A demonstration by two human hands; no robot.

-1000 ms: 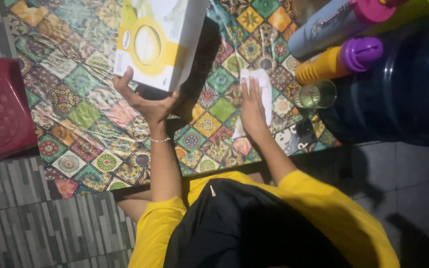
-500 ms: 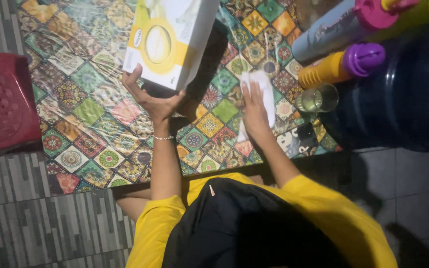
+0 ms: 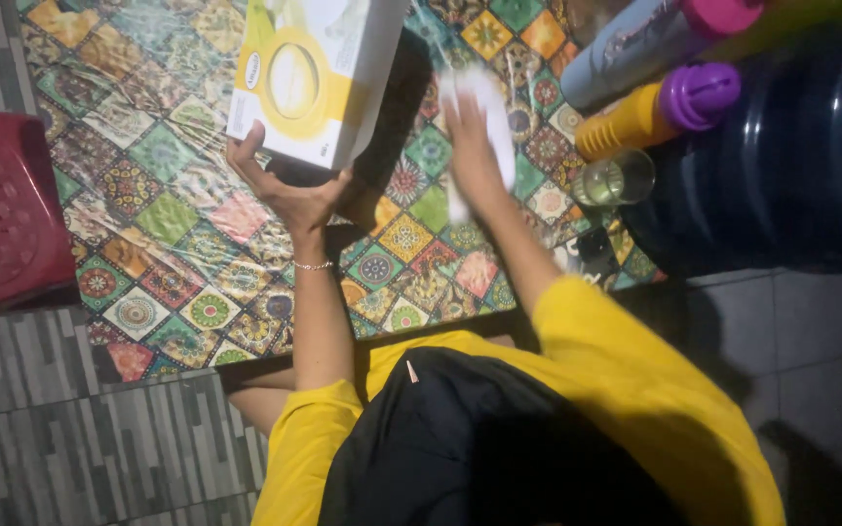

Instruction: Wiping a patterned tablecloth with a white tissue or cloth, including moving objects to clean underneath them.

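**Cloth on the table, box lifted aside**

The white cloth (image 3: 501, 131) lies on the far part of the patterned table (image 3: 177, 224), under the right hand (image 3: 470, 146). This hand is flat on it, palm down, fingers stretched and not closed around it; it is a little blurred, so finer detail I cannot tell. It looks like a wiping stroke on the shiny plastic cover of the table.

Just left of the cloth, the left hand (image 3: 289, 190) holds a yellow and white box (image 3: 309, 68) from below, thumb on one side and fingers on the other. The box is tilted and lifted off the table, and its shadow falls between the two hands.

To the right of the cloth stand a glass (image 3: 619, 180), a yellow bottle (image 3: 650, 112) with purple cap and a grey bottle (image 3: 635, 44) with pink cap, beside a big dark jug (image 3: 782, 166). A red stool (image 3: 2, 209) is at the far left, on the floor.

In my judgement, more wiping calls for even pressure on the cloth, the box held clear of the surface, and care near the glass, which stands close.
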